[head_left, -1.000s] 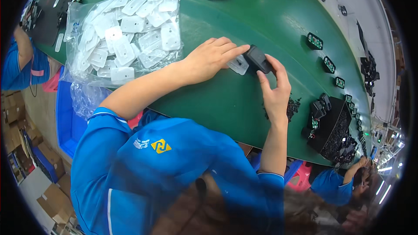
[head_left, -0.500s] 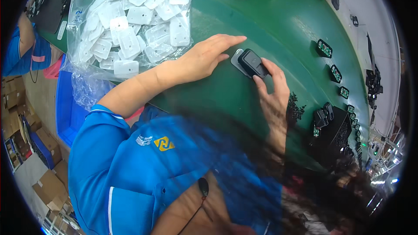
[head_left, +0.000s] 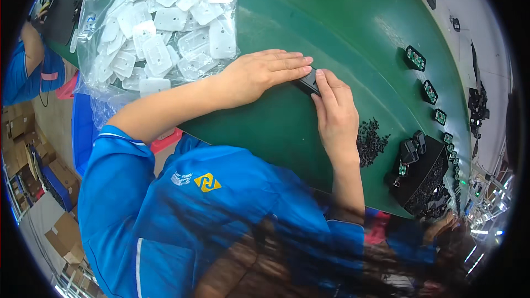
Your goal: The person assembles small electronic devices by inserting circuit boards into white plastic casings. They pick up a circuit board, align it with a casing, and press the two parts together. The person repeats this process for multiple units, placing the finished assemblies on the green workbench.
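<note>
My left hand reaches across from the left, its fingers laid over the far side of a small black plastic casing. From the right, my right hand grips the near end of the same casing, with fingers on top and the thumb at its side. Most of the casing is hidden under the two hands, as is the left thumb. Whether the light plate seen under it earlier is still there, I cannot tell.
A clear plastic bag of white plates lies at the left on the green table. Small black pieces are heaped right of my forearm, beside a black box. Open casings with green boards line the right edge. Another person sits far left.
My left hand has come down onto the casing, its fingers now covering it. My right hand has closed in further over the casing's near end.
</note>
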### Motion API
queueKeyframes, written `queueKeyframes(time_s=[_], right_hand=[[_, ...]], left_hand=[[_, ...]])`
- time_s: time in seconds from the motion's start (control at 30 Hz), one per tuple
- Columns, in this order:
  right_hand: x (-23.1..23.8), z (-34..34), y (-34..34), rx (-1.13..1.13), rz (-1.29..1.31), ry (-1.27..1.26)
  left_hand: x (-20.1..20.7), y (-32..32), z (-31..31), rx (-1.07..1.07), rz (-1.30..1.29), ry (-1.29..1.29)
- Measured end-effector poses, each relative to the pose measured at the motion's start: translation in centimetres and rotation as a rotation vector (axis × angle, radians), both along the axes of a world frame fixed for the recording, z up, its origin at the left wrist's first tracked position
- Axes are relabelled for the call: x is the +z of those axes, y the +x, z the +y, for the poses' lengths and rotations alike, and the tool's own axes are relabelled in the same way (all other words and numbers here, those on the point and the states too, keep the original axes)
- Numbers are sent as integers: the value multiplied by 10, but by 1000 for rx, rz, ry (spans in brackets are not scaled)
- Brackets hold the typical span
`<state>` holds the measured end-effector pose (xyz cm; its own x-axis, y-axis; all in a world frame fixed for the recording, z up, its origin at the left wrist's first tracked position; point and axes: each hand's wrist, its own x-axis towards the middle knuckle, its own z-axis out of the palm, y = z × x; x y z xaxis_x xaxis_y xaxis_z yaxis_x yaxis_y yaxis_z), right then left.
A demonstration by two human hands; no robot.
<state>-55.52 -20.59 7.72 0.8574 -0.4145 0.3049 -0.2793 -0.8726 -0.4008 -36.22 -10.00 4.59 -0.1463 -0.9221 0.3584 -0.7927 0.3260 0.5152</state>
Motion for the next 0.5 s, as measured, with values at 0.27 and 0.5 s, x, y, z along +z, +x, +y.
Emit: queueKeyframes(time_s=[0.27, 0.5], right_hand=[[-15, 5, 0, -94, -104, 64], [-7, -34, 0, -76, -125, 543]], left_hand=[[15, -4, -3, -20, -305, -37], [3, -14, -28, 84, -256, -138]])
